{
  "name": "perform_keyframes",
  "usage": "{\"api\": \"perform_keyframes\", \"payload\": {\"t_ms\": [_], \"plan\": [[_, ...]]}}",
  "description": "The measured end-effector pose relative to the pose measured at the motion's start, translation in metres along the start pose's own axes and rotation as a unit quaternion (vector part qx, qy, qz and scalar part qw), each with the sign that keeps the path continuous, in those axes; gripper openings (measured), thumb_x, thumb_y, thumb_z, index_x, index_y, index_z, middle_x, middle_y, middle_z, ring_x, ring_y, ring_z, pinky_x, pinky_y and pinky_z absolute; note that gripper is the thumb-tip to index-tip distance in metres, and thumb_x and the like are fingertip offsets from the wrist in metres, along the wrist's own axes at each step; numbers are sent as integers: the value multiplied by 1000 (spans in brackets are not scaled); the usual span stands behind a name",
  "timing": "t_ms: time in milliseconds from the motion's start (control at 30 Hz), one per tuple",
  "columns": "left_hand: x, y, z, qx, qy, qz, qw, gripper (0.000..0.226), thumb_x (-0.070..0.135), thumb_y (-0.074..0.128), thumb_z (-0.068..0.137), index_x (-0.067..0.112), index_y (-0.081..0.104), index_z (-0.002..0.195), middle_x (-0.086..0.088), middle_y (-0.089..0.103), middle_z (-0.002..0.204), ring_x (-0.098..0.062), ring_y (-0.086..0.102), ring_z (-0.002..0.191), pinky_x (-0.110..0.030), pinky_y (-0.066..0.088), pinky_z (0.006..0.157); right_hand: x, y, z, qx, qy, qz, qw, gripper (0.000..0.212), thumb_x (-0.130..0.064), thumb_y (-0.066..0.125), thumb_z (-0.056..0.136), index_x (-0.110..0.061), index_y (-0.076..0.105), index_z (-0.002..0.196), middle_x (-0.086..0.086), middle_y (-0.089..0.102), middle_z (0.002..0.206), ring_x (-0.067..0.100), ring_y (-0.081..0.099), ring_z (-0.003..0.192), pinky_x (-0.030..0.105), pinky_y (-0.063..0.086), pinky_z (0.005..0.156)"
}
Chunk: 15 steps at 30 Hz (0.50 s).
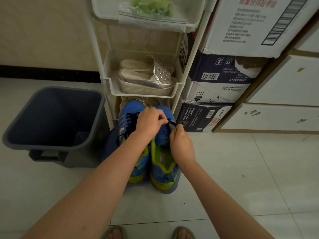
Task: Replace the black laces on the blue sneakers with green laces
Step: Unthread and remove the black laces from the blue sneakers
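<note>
pinching black lace [172, 124], left hand [148, 123], right hand [181, 146] gripping lime-trimmed mesh sneaker [162, 139]

Sneakers: blue sneakers [164, 163] stand side by side on a blue-grey stand [107, 145], toes toward the rack [96, 49].
Left hand: left hand [150, 123] pinches the black lace [171, 124] over the right shoe.
Right hand: right hand [181, 147] pinches a yellow-green bit [175, 131]; lace or lining, cannot tell.
Left shoe: laced in black.
Rack, top tray: clear bag [151, 10] with green contents.
Rack, middle tray: silver sandals [148, 78].
Left of rack: grey bin [57, 88].
Right of rack: stacked cartons [219, 87].
Floor: pale tiles [241, 169].
</note>
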State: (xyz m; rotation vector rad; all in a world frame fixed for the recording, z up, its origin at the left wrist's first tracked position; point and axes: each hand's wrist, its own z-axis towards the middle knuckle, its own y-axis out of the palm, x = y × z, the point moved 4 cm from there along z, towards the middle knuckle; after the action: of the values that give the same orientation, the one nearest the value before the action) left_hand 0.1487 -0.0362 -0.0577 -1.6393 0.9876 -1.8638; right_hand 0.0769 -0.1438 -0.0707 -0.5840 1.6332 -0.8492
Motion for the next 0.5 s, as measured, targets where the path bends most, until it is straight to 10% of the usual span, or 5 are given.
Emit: {"api": "perform_keyframes", "payload": {"t_ms": [100, 233, 400, 500], "plan": [[5, -5, -3, 16, -82, -315, 945, 13, 15, 45, 99, 14, 53, 90, 3, 68, 82, -12, 65, 84, -23, 47, 80, 0, -1, -1, -3, 5, 3, 1000, 21, -20, 32, 103, -3, 44, 107, 18, 59, 103, 37, 55, 91, 33, 30, 65], [4, -27, -3, 113, -190, -634, 741, 19, 12, 32, 103, 16, 43, 87, 3, 48, 51, -8, 49, 38, -30, 50, 56, -1, -2, -2, -1, 8, 9, 1000, 20, -20, 33, 102, -4, 44, 105, 17, 59, 102, 35, 55, 90, 33, 31, 66], [2, -36, -8, 29, -129, -206, 970, 16, 32, 50, 96, 20, 55, 106, 0, 57, 79, -11, 52, 63, -26, 41, 57, -1, -2, -2, -1, 10, 14, 1000, 21, -21, 33, 102, -4, 45, 105, 17, 59, 101, 36, 55, 90, 34, 32, 65], [10, -18, -15, -60, -39, 118, 990, 32, 40, 62, 88, 20, 65, 113, -6, 52, 115, -22, 57, 99, -35, 45, 83, -1, -2, -2, 0, 9, 13, 1000, 21, -22, 33, 103, -4, 45, 105, 17, 60, 101, 35, 55, 89, 33, 31, 64]]}}
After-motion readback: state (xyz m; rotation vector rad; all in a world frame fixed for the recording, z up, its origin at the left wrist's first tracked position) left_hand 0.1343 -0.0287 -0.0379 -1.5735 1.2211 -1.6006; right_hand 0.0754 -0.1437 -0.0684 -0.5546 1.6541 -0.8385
